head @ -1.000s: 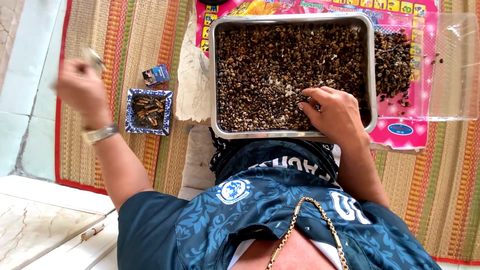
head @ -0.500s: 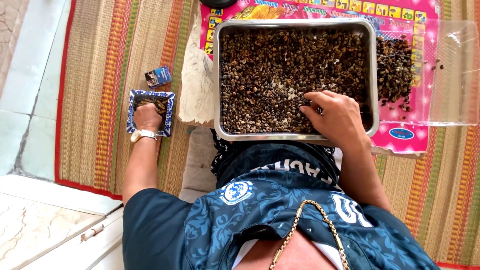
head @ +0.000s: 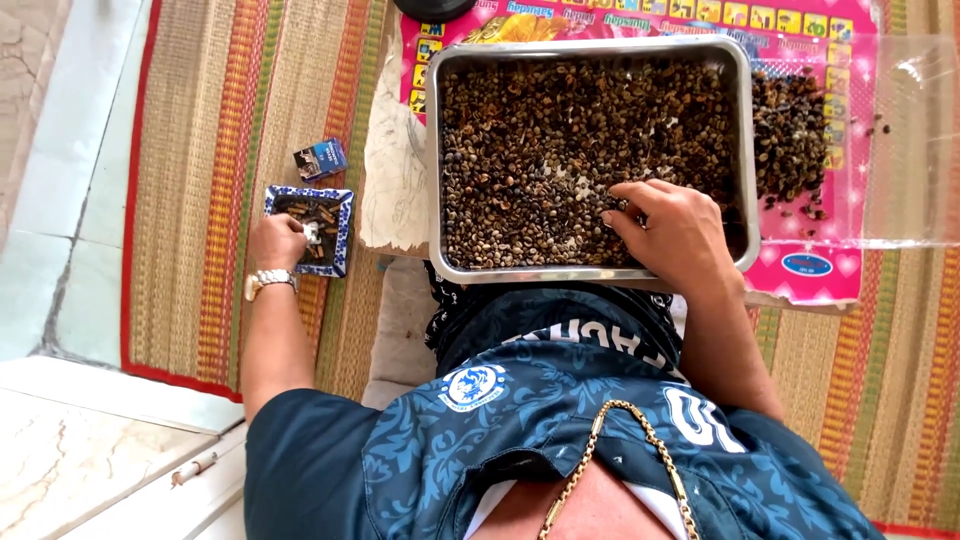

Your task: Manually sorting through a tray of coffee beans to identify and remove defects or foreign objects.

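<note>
A steel tray (head: 432, 150) full of brown and dark beans (head: 540, 140) rests in front of me on a pink printed sheet (head: 810, 275). My right hand (head: 672, 232) lies palm down on the beans at the tray's near right. Its fingers are bent and the tips touch the beans. My left hand (head: 276, 241), with a metal watch (head: 268, 282) on the wrist, reaches the near left edge of a blue-and-white square ashtray (head: 340, 232). It pinches a white cigarette (head: 312, 233) that points into the ashtray.
A small blue box (head: 321, 159) lies on the striped woven mat (head: 200, 150) beyond the ashtray. A pile of dark beans (head: 790, 120) sits right of the tray under clear plastic (head: 910, 140). Pale tile floor (head: 60, 150) and a marble step (head: 70, 470) are at left.
My left hand came down from a raised, blurred position at the left to the ashtray, then slid slightly toward its near left edge. My right hand stayed on the beans.
</note>
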